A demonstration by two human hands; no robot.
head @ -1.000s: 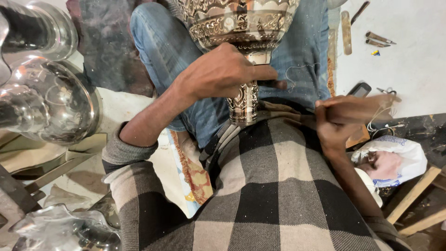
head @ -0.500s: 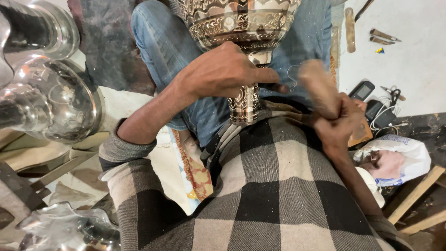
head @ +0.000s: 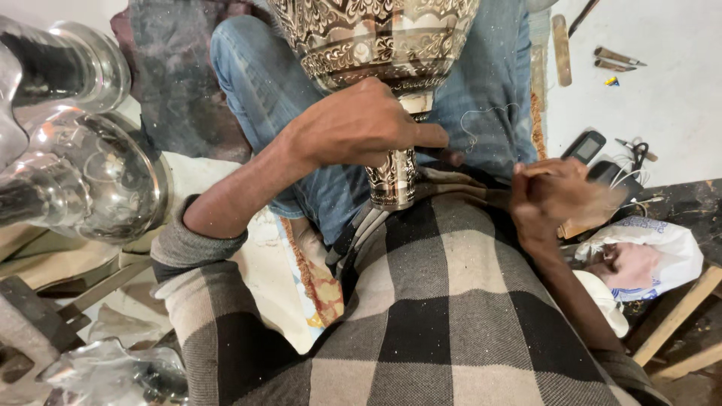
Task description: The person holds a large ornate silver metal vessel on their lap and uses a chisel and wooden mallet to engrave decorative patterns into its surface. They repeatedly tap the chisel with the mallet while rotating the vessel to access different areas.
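Our left hand grips the neck of the engraved metal vase, which rests tilted on our lap against the checked blanket. Our right hand is clenched beside the stem, blurred; what it grasps we cannot tell. We judge a firm, steady hold on the neck matters most.

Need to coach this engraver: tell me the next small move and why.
Probably bring the right hand back toward the engraved metal vase. That hand is blurred and held off to the side, while the left hand grips the vase's stem, steadying it over the lap.
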